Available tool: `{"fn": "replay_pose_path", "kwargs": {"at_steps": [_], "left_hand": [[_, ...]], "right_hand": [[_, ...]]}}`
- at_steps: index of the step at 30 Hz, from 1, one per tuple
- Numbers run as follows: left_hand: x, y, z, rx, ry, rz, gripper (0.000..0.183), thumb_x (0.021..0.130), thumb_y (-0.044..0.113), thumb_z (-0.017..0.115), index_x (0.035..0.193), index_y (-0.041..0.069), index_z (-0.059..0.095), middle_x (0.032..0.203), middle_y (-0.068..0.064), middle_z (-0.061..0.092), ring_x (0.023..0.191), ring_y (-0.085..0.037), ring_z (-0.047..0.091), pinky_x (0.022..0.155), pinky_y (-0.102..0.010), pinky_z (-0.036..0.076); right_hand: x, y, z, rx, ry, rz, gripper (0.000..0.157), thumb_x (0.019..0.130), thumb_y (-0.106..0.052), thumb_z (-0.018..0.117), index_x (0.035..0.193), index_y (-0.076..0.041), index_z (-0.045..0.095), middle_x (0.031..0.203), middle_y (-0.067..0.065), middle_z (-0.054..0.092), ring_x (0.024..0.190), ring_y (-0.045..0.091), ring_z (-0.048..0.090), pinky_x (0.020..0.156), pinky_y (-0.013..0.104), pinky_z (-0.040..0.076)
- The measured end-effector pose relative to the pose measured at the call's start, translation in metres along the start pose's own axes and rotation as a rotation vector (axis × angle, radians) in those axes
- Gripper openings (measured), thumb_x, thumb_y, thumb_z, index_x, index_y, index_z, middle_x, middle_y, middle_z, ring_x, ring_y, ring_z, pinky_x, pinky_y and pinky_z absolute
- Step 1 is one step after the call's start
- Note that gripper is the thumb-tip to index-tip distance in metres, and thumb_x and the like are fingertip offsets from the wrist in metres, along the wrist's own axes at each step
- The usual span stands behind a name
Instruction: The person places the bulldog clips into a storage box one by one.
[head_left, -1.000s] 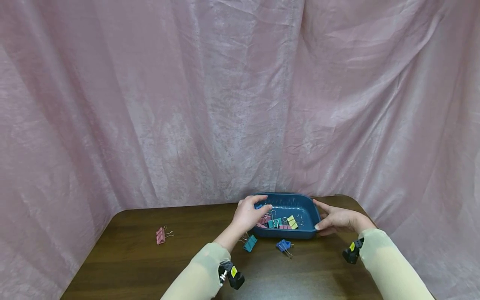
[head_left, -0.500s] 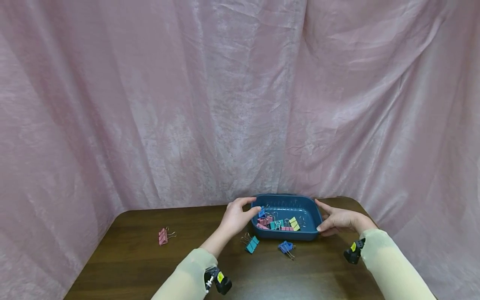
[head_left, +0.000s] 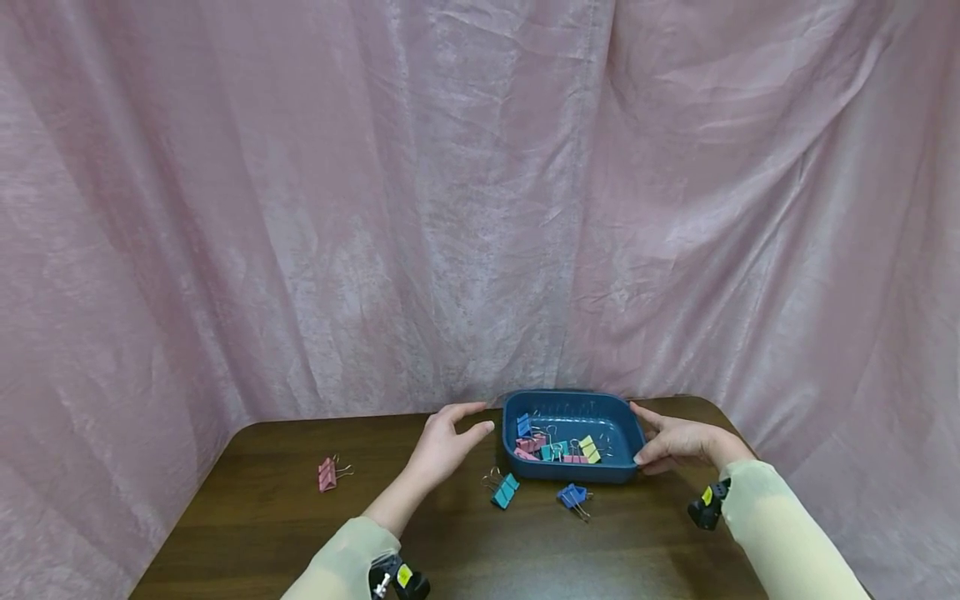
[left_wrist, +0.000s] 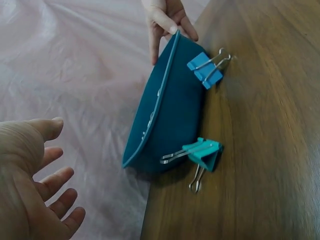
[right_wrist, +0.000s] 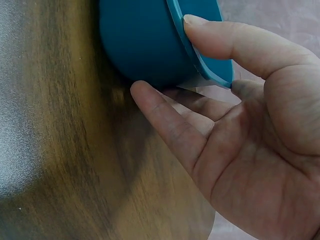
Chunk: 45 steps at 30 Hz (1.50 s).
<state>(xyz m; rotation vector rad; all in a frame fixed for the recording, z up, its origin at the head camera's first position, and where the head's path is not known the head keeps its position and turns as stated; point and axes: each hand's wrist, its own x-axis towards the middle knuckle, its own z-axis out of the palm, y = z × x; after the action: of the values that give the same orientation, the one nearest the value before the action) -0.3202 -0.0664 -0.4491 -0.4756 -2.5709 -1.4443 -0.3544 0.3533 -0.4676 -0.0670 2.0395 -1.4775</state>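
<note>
L hand (head_left: 442, 446) moved L, now apart fr. dk-blue rounded-rect. tray (head_left: 573, 473), fingers spread | R hand (head_left: 681, 442) grips tray's R end, thumb on rim | Tray on brown wood-grain worktop (head_left: 262, 533), multicol. wire-handled binder clips (head_left: 554, 451) inside | Teal binder clip (head_left: 506, 492) near front-L corner

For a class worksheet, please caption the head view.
Right hand gripping a blue tray of clips, left hand apart from it, three more clips on the table.
</note>
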Motion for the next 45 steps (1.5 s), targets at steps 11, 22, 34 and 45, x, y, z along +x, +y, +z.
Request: {"fn": "replay_pose_path", "kwargs": {"at_steps": [11, 22, 34, 45], "left_hand": [[-0.023, -0.021, -0.035, 0.001, 0.035, -0.081, 0.047, 0.094, 0.039, 0.074, 0.136, 0.017, 0.067, 0.140, -0.008, 0.060, 0.137, -0.033, 0.047, 0.110, -0.058, 0.038], [-0.041, -0.030, -0.078, 0.015, 0.054, -0.104, 0.052, 0.097, 0.043, 0.070, 0.140, 0.015, 0.063, 0.147, -0.012, 0.054, 0.141, -0.036, 0.042, 0.112, -0.062, 0.033], [-0.060, -0.036, -0.117, 0.060, 0.043, -0.131, 0.061, 0.098, 0.053, 0.064, 0.147, 0.017, 0.056, 0.151, -0.015, 0.047, 0.142, -0.045, 0.035, 0.111, -0.067, 0.030], [-0.078, -0.048, -0.153, 0.033, 0.073, -0.197, 0.063, 0.098, 0.053, 0.064, 0.149, 0.018, 0.053, 0.152, -0.016, 0.039, 0.066, -0.025, 0.063, 0.071, -0.038, 0.056]], "right_hand": [[0.001, 0.005, 0.001, -0.034, 0.018, -0.009, 0.121, 0.085, 0.003, 0.080, 0.163, -0.013, -0.012, 0.158, 0.044, 0.003, 0.130, 0.045, 0.051, 0.097, 0.054, 0.051], [-0.001, 0.005, 0.001, -0.049, 0.017, -0.006, 0.123, 0.084, 0.002, 0.082, 0.163, -0.012, -0.011, 0.158, 0.044, 0.001, 0.134, 0.048, 0.046, 0.097, 0.055, 0.052], [0.001, 0.002, 0.002, -0.034, 0.011, -0.010, 0.122, 0.085, 0.002, 0.080, 0.164, -0.015, -0.011, 0.160, 0.042, 0.000, 0.138, 0.050, 0.042, 0.097, 0.054, 0.051], [-0.001, 0.000, 0.002, -0.034, 0.016, -0.002, 0.121, 0.086, 0.002, 0.080, 0.164, -0.016, -0.011, 0.159, 0.042, 0.002, 0.133, 0.044, 0.049, 0.099, 0.054, 0.050]]}}
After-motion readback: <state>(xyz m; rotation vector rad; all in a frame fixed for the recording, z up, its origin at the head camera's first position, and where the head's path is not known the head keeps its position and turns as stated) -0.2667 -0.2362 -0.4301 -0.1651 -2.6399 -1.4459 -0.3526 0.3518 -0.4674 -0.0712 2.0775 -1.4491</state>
